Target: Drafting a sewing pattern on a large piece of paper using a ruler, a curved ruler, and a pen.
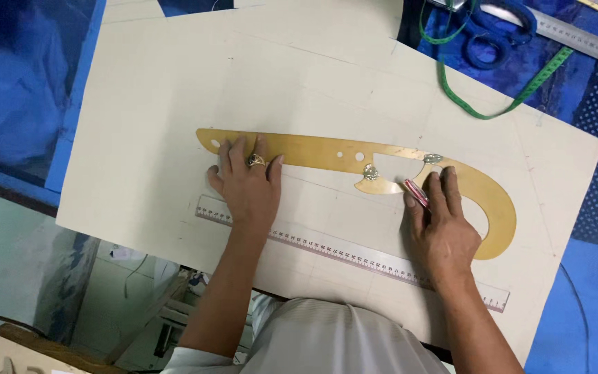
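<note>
A long yellow curved ruler [327,154] lies flat on a big sheet of cream paper [174,104], its hooked end to the right. The left hand [247,185] presses its spread fingers flat on the ruler's straight end, while the right hand [441,225] pinches a red and white pencil [415,192] against the inner curve. A clear straight ruler [354,255] lies under both wrists, with a green tape measure [493,97], blue scissors [496,31] and a steel ruler [583,38] on the blue cloth [590,208] beyond the paper.
</note>
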